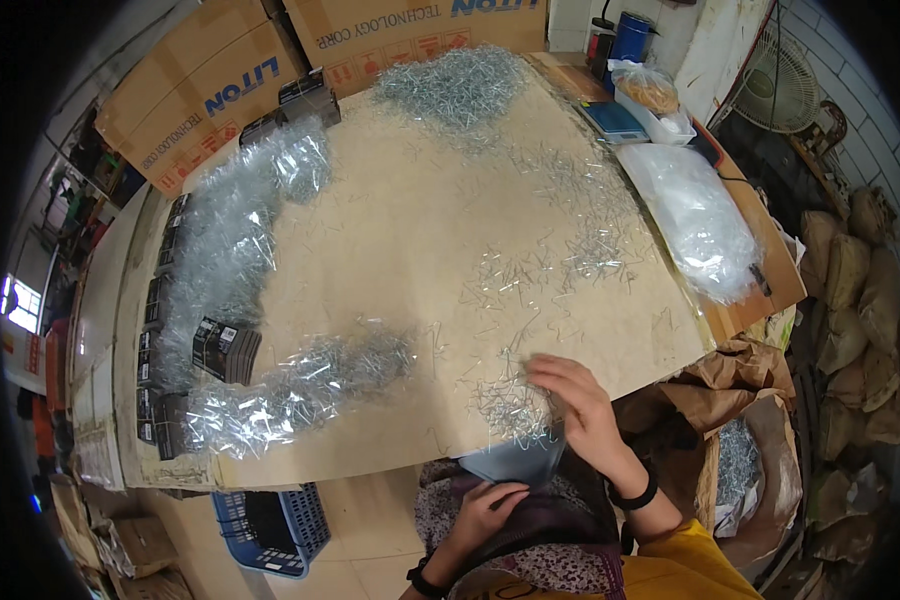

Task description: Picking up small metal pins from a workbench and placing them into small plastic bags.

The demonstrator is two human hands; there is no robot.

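My left hand (486,514) is closed on the near rim of a blue-grey plastic tray (505,464), held against the table's front edge. My right hand (582,408) lies with fingers stretched out beside a loose heap of small bent metal wire pieces (507,405), right above the tray. A few of the pieces show at the tray's far rim. Its inside is only partly visible. More wire pieces (590,255) are scattered over the tabletop (390,250) beyond my right hand, with a large pile (455,88) at the far end.
Filled clear plastic bags (235,225) and bundled dark cards (226,350) line the left side. Cardboard boxes (200,95) stand behind. At right are a bag of clear plastic (690,215) and a blue scale (613,122). A blue basket (270,530) sits below the table.
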